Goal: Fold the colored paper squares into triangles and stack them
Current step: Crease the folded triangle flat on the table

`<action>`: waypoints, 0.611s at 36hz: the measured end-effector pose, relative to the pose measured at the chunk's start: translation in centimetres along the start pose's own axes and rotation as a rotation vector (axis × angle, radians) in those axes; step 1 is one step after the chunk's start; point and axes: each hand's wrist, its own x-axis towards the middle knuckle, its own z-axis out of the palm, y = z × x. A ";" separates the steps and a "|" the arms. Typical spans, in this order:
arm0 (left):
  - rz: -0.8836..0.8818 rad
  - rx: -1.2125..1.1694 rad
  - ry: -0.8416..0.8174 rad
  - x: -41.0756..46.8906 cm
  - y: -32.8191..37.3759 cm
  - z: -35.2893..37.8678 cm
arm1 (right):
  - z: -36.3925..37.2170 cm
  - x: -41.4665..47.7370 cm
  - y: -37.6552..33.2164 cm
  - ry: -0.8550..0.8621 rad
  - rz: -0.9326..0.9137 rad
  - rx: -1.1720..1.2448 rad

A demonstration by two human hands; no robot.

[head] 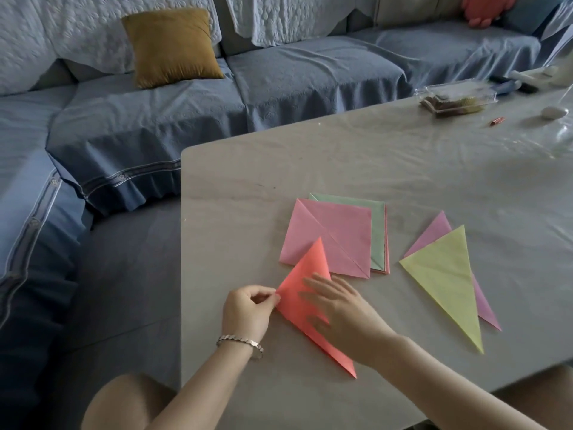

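Pinching one corner of the red triangle (305,271) between thumb and fingertip, the left hand (248,308) has a small, tight grip on the paper. The right hand (344,315) lies flat and spread on top of it, just right of that grip, and presses it down on the tabletop (279,181). The red triangle's far tip pokes over the near corner of the pink square (338,234). The paper looks very light and thin. It should bend easily, and it could slide on the smooth tabletop or crumple if it is squeezed hard. I think the best place to take hold is a corner or an edge, with a soft pinch like the left hand's, because a flat sheet is hard to pick up from the middle. A flat hand is good for rubbing the fold sharp. Beyond the grip and a bit to the right, the pink square sits on top of the pile of squares (347,201), with a line across it from corner to corner. Farther right of the grip, well apart, the yellow triangle (446,280) lies on the purple triangle (437,228). That looks like the stack, so I guess the red triangle goes there once its fold is pressed flat.
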 end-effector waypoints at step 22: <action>0.052 0.162 -0.086 1.1 -2.0 0.2 | 1.1 5.4 5.3 -0.188 0.282 -0.224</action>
